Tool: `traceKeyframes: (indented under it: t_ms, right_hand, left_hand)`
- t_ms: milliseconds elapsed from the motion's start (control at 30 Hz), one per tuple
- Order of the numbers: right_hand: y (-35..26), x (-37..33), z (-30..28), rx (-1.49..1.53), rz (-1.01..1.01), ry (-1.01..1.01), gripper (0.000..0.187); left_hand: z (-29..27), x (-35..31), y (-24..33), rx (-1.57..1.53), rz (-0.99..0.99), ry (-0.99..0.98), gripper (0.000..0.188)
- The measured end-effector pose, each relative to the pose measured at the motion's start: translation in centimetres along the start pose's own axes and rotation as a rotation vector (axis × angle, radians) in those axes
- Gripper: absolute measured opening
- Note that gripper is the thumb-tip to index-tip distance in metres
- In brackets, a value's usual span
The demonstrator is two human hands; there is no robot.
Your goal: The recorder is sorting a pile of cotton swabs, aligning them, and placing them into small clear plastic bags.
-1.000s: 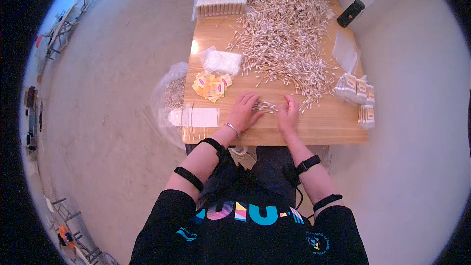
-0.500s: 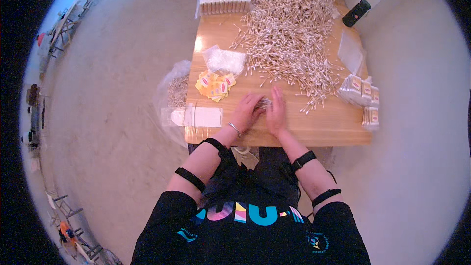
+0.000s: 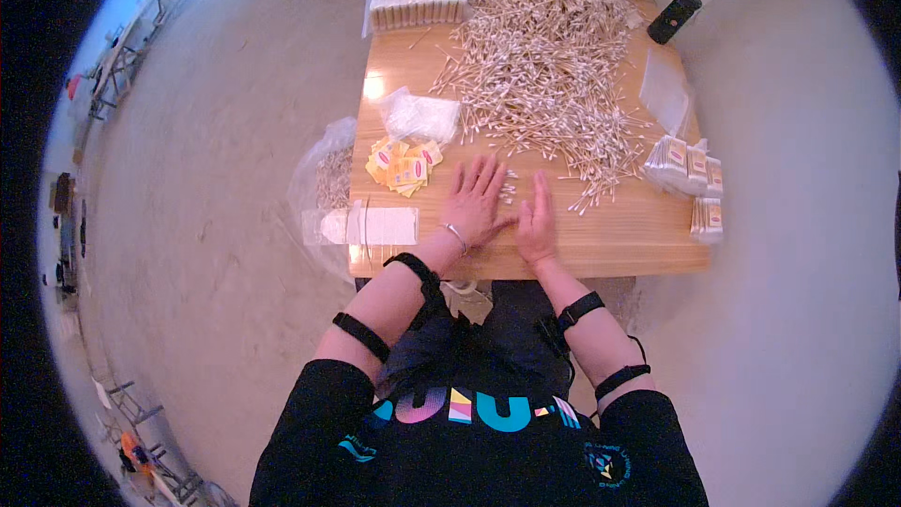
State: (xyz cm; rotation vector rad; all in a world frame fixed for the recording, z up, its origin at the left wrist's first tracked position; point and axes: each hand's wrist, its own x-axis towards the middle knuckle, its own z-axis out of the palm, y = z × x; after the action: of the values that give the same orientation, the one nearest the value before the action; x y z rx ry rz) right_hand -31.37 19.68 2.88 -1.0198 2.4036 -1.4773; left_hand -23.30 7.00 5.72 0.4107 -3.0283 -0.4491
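Note:
My left hand (image 3: 476,201) lies flat with its fingers stretched out, palm down over a small bunch of cotton swabs (image 3: 509,188). The swabs' white tips stick out past its right side, and the rest is hidden under the palm. Just right of the bunch, my right hand (image 3: 538,223) stands on its edge with straight fingers, a small gap away from the tips. A big heap of loose cotton swabs (image 3: 549,66) spreads over the wooden table (image 3: 619,249) beyond both hands.
Yellow cards (image 3: 404,167) and a clear bag (image 3: 419,116) lie to the left, above white slips (image 3: 389,225). Filled packs (image 3: 678,166) line the right edge near a plastic sheet (image 3: 664,94). A dark cylinder (image 3: 674,17) and bundled packs (image 3: 418,0) stand farther back.
My left hand has gone from curled round the swabs to flat over them. My right hand has drawn slightly back and right, away from the bunch. The view has shifted slightly.

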Motion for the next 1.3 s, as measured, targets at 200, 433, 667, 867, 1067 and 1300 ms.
traceKeyframes:
  t_ms: [200,433,667,867,1067,1300]
  right_hand:
    - [0.2,-0.2,0.0,0.034,-0.003,0.000,0.052]
    - [0.3,-0.5,0.7,-0.298,-0.138,-0.115,0.056]
    - [-3.3,-0.7,1.1,-0.783,-0.226,-0.439,0.080]
    - [-3.4,0.6,1.4,-0.866,-0.258,-0.413,0.081]
    - [-3.0,-0.8,0.9,-0.647,-0.213,-0.433,0.068]
    - [-0.8,1.3,0.8,0.115,0.002,0.071,0.057]
  left_hand:
    - [0.4,-1.1,0.7,0.087,0.013,-0.007,0.085]
    - [2.2,-2.6,0.4,-0.372,-0.089,0.244,0.065]
    - [2.1,-3.2,-1.0,-0.902,-0.317,0.471,0.048]
    - [1.9,-3.0,-1.5,-0.884,-0.382,0.498,0.044]
    - [2.3,-2.8,-1.8,-0.942,-0.385,0.556,0.042]
    - [3.2,-2.2,-2.1,-1.150,-0.405,0.586,0.046]
